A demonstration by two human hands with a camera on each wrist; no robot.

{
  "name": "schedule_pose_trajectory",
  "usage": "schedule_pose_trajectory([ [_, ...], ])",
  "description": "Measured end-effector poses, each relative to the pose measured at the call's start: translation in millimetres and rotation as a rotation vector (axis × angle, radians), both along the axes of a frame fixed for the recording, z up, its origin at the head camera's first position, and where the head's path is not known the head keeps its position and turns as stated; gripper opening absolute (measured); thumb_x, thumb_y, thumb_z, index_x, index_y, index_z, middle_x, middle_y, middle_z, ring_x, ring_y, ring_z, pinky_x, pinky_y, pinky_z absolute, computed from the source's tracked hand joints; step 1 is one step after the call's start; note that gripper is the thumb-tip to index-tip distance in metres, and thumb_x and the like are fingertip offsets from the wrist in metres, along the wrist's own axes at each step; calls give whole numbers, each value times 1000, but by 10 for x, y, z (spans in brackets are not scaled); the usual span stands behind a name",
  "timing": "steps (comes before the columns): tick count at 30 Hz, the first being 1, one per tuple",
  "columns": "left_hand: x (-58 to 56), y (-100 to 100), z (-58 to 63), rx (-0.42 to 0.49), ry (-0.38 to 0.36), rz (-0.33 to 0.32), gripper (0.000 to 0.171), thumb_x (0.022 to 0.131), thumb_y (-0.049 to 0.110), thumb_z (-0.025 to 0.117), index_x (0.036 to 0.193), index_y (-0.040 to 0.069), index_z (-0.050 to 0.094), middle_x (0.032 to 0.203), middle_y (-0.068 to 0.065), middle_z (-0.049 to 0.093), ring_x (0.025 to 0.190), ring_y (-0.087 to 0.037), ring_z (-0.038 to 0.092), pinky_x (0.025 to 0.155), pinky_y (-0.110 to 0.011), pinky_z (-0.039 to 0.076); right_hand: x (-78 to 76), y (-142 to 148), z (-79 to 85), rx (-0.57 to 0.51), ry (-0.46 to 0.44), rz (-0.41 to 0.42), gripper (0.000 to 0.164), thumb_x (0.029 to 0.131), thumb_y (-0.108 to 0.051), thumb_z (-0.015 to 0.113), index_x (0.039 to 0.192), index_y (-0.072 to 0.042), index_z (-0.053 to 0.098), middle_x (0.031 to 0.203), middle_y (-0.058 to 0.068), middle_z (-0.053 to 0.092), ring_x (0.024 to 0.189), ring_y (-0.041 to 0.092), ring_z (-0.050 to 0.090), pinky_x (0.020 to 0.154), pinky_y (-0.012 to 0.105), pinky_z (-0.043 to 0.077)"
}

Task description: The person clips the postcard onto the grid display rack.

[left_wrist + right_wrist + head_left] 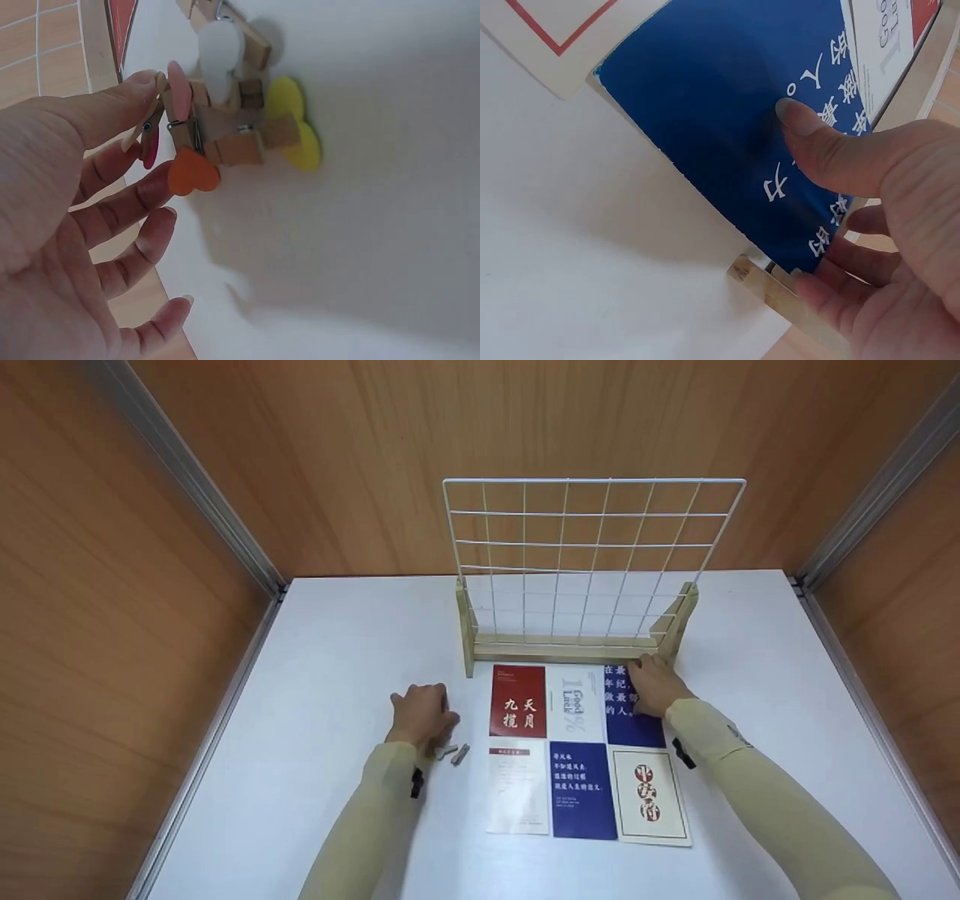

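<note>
Between thumb and index finger, my left hand pinches a small wooden clothespin. Beside it on the white table lie several more clothespins with coloured shapes: an orange heart, a yellow piece, a pale pink piece and a white one. My right hand grips a dark blue card with white writing, thumb on its face and fingers around its edge. This card is at the far right of two rows of cards, close to the rack's right foot.
A white wire grid stands upright in a wooden base behind the cards. Also lying flat are a red card, a white "Good Luck" card, another blue card, a cream card and a pale card. Wood-grain walls enclose the table.
</note>
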State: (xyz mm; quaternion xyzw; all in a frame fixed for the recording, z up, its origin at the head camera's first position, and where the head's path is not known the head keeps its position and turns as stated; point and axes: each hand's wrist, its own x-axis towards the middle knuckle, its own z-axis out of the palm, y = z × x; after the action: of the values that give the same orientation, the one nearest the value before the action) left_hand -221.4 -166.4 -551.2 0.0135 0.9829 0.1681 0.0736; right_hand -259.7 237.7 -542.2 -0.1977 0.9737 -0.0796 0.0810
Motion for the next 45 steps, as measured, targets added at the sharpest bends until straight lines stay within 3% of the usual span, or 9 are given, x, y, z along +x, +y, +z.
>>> schedule_pose_trajectory([
  [12,28,22,-11,25,-6,6,15,85,25,77,88,14,67,69,3,59,78,-22,57,93,-59,34,35,19,48,11,32,-65,81,69,-15,92,131,7,45,125,35,47,117,52,45,94,65,39],
  [15,65,18,-34,15,-1,14,15,85,24,78,85,14,65,68,3,58,77,-22,57,92,-58,35,64,9,15,10,78,-40,68,73,-9,87,127,7,47,121,35,49,113,51,48,90,64,43],
  [21,99,48,-57,22,-10,0,16,85,24,77,86,14,65,68,3,59,75,-22,58,92,-60,35,68,52,-7,-15,165,-3,38,82,14,64,120,12,54,112,34,53,106,49,52,89,60,46],
  [27,82,51,-39,-13,24,20,18,85,25,78,83,14,63,66,3,60,72,-21,59,92,-62,36,-13,91,93,2,266,35,23,83,14,64,105,15,63,102,31,57,97,44,56,85,53,50],
  [32,96,41,-30,26,-7,37,17,86,24,77,86,13,64,66,3,59,73,-22,59,97,-66,31,-12,103,187,16,264,3,32,81,10,70,111,11,62,106,30,56,100,45,55,78,54,51],
  [39,95,33,4,33,-3,49,15,86,22,77,88,13,66,68,3,60,74,-22,59,97,-62,33,20,146,288,-16,215,-33,35,83,9,68,116,9,59,115,30,54,107,45,53,86,56,50],
  [45,77,61,41,49,-3,35,14,86,21,77,89,12,66,69,2,60,75,-22,61,100,-66,30,86,210,330,-41,176,-70,34,87,9,65,120,8,58,116,30,53,108,44,51,91,56,47],
])
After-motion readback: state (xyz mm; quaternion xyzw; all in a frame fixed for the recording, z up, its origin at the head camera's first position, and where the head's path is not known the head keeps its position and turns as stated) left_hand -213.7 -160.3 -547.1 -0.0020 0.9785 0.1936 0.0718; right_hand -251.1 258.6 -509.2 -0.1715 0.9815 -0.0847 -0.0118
